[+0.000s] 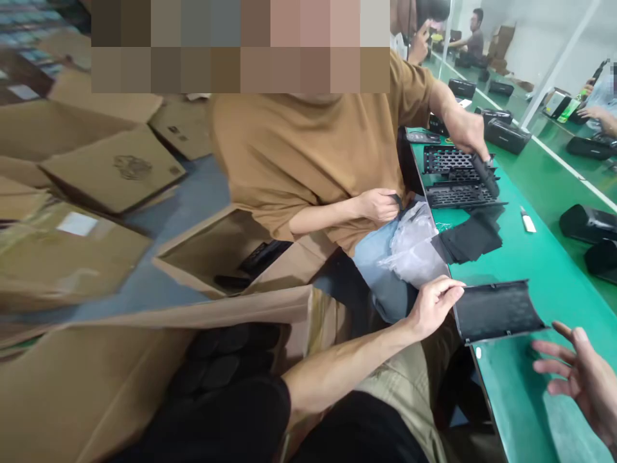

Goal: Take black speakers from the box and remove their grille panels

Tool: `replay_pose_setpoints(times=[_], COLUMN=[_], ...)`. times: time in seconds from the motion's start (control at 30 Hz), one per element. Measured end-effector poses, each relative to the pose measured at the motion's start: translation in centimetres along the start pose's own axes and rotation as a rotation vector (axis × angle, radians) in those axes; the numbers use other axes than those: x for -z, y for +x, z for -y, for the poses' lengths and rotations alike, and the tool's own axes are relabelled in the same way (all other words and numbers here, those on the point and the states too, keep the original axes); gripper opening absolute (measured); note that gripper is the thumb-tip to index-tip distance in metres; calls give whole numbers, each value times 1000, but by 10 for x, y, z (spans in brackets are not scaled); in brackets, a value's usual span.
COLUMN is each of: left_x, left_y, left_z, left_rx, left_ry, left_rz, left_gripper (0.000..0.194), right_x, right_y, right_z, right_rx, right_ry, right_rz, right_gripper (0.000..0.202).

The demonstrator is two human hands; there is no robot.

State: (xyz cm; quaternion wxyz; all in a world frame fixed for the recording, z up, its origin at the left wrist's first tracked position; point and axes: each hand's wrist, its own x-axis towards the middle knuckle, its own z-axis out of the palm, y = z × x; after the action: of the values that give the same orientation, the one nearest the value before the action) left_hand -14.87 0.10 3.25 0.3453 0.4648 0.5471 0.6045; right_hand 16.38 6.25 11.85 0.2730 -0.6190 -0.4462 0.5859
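A black curved speaker panel (499, 312) lies hollow side up at the table's near edge, its long rims showing small clips. My left hand (436, 305) pinches its left corner between thumb and fingers. Off the panel's right corner, my right hand (576, 370) is open with fingers spread, and its index fingertip comes close to the rim; whether they touch I cannot tell. Just beyond the panel sits a fanned stack of black cloth-like sheets (475, 238). A small white piece (479, 352) rests by the table edge below the panel.
A co-worker in a brown shirt (308, 154) sits to the left, one hand on black perforated grilles (457, 195) on the green table (544, 270). A clear plastic bag (414, 247) hangs at the edge. Open cardboard boxes (110, 157) crowd the left; black speakers (588, 222) stand right.
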Motion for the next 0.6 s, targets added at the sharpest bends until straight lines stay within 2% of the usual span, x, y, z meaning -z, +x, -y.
replay_pose_setpoints(times=[0.1,0.2,0.23,0.33,0.43,0.6], left_x=[6,10,10,7,4,0], left_y=[-10,-15,-15,-17,-21,-23], left_z=[-12,-20,-21,-20,-15,-7], left_rx=[38,131,165,317,489,526], left_ry=[-44,-128,-166,-338,-536,-603], left_rz=[126,215,224,244,314,330], left_gripper=[75,78,78,78,80,77], right_x=[-21,-25,-25,-24,-16,-3], right_y=[-5,-21,-27,-39,-36,-28], right_z=[5,5,2,-10,-28,-48], right_rx=[-19,-66,-72,-76,-103,-100], right_ry=[69,78,96,174,200,188], right_rz=[76,192,189,64,21,19], right_gripper=[116,94,87,77,74,71])
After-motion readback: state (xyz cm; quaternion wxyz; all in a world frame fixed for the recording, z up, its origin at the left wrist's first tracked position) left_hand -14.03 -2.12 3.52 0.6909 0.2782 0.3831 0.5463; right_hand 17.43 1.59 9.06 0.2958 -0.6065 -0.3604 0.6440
